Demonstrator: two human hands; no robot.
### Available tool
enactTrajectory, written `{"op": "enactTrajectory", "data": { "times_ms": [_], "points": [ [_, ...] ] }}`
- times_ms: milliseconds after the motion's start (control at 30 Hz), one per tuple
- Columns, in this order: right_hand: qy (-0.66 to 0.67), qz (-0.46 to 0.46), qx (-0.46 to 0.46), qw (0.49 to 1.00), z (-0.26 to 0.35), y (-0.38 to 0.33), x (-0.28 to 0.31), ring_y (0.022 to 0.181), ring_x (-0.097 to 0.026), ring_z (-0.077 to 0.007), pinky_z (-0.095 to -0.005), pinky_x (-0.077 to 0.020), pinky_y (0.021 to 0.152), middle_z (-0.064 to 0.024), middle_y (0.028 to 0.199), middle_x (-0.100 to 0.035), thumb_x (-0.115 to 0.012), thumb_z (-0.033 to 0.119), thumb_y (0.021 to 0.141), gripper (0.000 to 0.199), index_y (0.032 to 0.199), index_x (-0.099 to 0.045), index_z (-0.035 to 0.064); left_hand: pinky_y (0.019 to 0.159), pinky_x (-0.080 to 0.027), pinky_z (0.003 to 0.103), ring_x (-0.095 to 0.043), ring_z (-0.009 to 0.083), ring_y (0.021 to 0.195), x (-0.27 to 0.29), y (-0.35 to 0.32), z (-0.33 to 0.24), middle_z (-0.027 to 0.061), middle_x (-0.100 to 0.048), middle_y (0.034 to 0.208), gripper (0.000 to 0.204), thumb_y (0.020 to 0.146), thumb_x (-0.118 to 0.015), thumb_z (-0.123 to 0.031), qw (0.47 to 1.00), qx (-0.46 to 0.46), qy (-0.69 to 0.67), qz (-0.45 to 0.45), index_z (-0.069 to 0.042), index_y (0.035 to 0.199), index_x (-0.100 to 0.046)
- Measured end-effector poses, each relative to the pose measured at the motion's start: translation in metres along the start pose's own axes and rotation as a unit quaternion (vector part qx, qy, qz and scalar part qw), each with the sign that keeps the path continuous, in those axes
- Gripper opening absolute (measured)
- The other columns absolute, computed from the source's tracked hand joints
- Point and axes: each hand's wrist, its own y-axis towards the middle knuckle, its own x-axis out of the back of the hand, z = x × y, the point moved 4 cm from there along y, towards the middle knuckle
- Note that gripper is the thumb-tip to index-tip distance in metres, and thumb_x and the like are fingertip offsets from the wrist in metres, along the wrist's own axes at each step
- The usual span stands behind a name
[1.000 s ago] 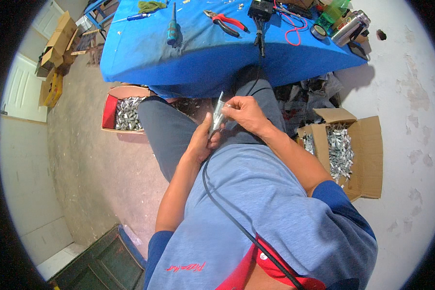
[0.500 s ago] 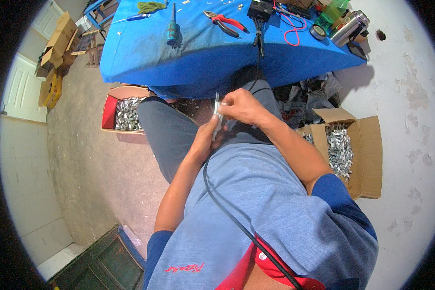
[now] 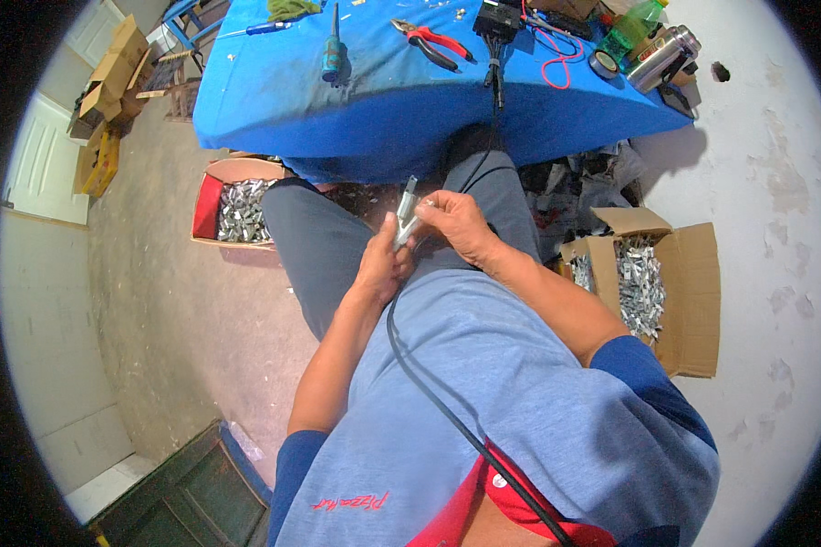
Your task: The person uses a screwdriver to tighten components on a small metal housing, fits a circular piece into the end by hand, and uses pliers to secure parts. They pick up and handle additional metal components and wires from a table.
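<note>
Over my lap, my left hand (image 3: 385, 263) is closed around a narrow silver metal channel piece (image 3: 410, 198), whose far end sticks up past the thumb. My right hand (image 3: 458, 224) is beside it on the right, thumb and forefinger pinched on the upper end of a slimmer pale strip (image 3: 409, 230). That strip slants down to the left hand and meets the channel piece there. Whether the two are joined is too small to tell. The left fingers hide the lower ends of both.
Ahead, a blue-covered table (image 3: 374, 118) bears a screwdriver (image 3: 331, 59), red-handled pliers (image 3: 433, 44), a black box with cables (image 3: 497, 20) and a steel flask (image 3: 663, 59). Silver metal pieces fill a red-lined box (image 3: 206, 211) at left and a carton (image 3: 693, 301) at right. A black cable (image 3: 429, 387) crosses my shirt.
The metal piece has turned to show its wider face, and a pale strip now slants away from it. My right hand has shifted slightly right and down; the left stays nearly in place.
</note>
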Motion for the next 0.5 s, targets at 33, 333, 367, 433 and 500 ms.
{"op": "enactTrajectory", "data": {
  "times_ms": [33, 333, 367, 433, 500],
  "points": [
    [0.06, 0.007, -0.025, 0.998, -0.003, 0.0, 0.001, 0.073, -0.066, -0.0157, -0.0279, -0.0542, 0.067, -0.0114, 0.087, -0.067, -0.063, 0.015, 0.092, 0.019, 0.093, -0.061, -0.003, 0.037, -0.019, 0.021, -0.023, 0.0054, 0.04, -0.001, 0.001, 0.0, -0.006, -0.033, 0.051, 0.054, 0.098, -0.038, -0.056, 1.0, 0.009, -0.005, -0.001, -0.007, 0.083, -0.054],
    [-0.085, -0.023, 0.001, 0.996, 0.028, 0.002, 0.0, 0.071, -0.064, -0.0127, -0.0259, -0.0533, 0.063, -0.0089, 0.082, -0.067, -0.065, 0.018, 0.09, 0.021, 0.094, -0.063, -0.0029, 0.039, -0.02, 0.02, -0.025, 0.0049, 0.042, -0.003, 0.005, -0.001, -0.0043, -0.038, 0.056, 0.058, 0.098, -0.036, -0.058, 0.998, 0.023, -0.021, 0.057, -0.004, 0.091, -0.056],
    [-0.111, -0.03, 0.005, 0.993, 0.032, 0.002, 0.001, 0.071, -0.064, -0.0123, -0.0255, -0.0528, 0.062, -0.0087, 0.081, -0.067, -0.066, 0.018, 0.09, 0.021, 0.094, -0.063, -0.0031, 0.039, -0.02, 0.02, -0.026, 0.0049, 0.043, -0.006, 0.003, -0.003, -0.0038, -0.039, 0.057, 0.058, 0.098, -0.035, -0.058, 0.998, 0.019, -0.029, 0.05, -0.004, 0.092, -0.056],
    [-0.165, -0.043, 0.014, 0.985, 0.038, 0.003, 0.004, 0.071, -0.063, -0.0114, -0.0246, -0.0518, 0.061, -0.0082, 0.08, -0.067, -0.066, 0.017, 0.089, 0.021, 0.093, -0.063, -0.0035, 0.04, -0.022, 0.02, -0.027, 0.0058, 0.042, -0.016, 0.001, -0.007, -0.0033, -0.041, 0.057, 0.056, 0.098, -0.034, -0.057, 1.0, 0.017, -0.013, 0.023, -0.006, 0.093, -0.055],
    [-0.212, -0.051, 0.035, 0.975, 0.038, 0.002, 0.007, 0.07, -0.063, -0.0101, -0.0238, -0.0504, 0.06, -0.0074, 0.079, -0.067, -0.066, 0.016, 0.089, 0.02, 0.092, -0.064, -0.0036, 0.04, -0.023, 0.02, -0.027, 0.0063, 0.042, -0.017, 0.002, -0.008, -0.003, -0.042, 0.057, 0.054, 0.099, -0.034, -0.056, 1.0, 0.017, 0.002, 0.023, -0.007, 0.094, -0.055]
  ]
}}
